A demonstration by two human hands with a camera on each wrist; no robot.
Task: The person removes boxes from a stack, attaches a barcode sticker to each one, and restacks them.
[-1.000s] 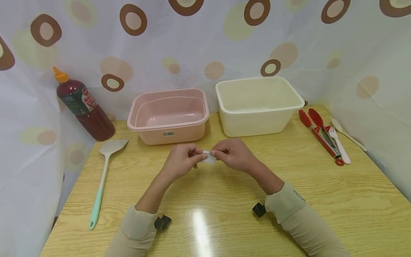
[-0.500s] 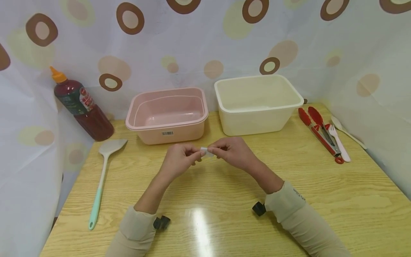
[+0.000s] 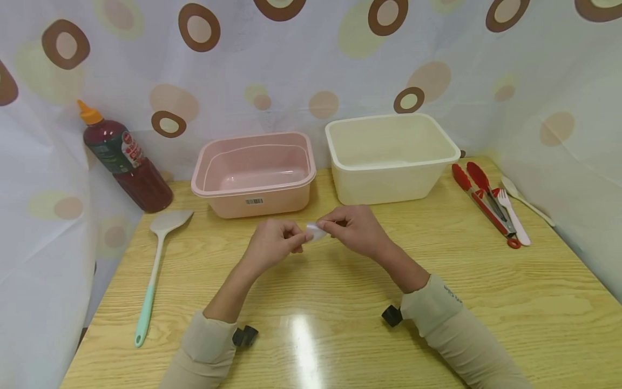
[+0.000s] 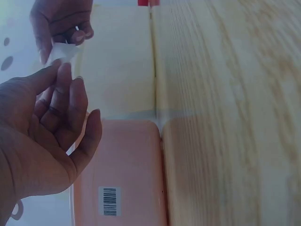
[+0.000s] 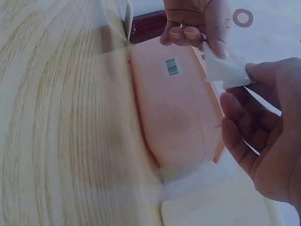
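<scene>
Both hands meet over the middle of the table, with a small, thin white piece like paper or film stretched between them. My left hand pinches one side of it between thumb and fingers. At the other side, my right hand pinches an upper corner. In the right wrist view the white piece looks flat, with slightly folded edges. The left wrist view shows it partly covered by the fingertips. Its exact kind I cannot tell.
Behind the hands stand a pink basin and a cream bin. To the left are a sauce bottle and a spatula. Red-tipped tongs, a pale fork and a cream spoon lie at right.
The white piece between the fingers has turned and now shows a larger, slanted face than half a second ago. Both hands stay in nearly the same place, their grips slightly shifted.
</scene>
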